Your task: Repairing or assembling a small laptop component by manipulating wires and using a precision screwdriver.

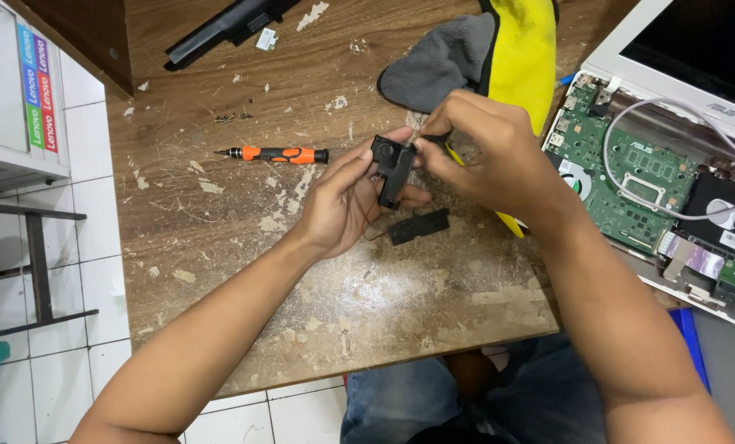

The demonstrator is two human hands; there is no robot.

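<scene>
A: Head view puts everything on a worn wooden table (pixel 244 247). The left hand (pixel 343 201) is curled around a small black speaker module (pixel 394 168), gripping it from behind, held up just above the table near the middle of the frame

B: And the right hand (pixel 487 156)?

A: It's pinching the top edge of that same module, fingertips closed on it at about twelve o'clock of the part. A second black module (pixel 418 226) lies on the table at five o'clock from the held one, with a thin wire seeming to link the two

B: How would you handle it well?

A: I'd judge the wire is the weak point. Keep the left grip steady, let the right fingers work lightly, and don't tug the pair apart

B: Count what's around

A: Two black modules. One orange and black screwdriver (pixel 275 154) at nine o'clock of the hands. One grey and yellow cloth (pixel 483 53) at twelve o'clock. One opened white laptop (pixel 655 177) at three o'clock, green board showing, a white cable looped over it. One long black bar (pixel 228 29), perhaps a battery, at eleven o'clock. A few tiny screws (pixel 224 118) near it; I can't count those exactly
</scene>
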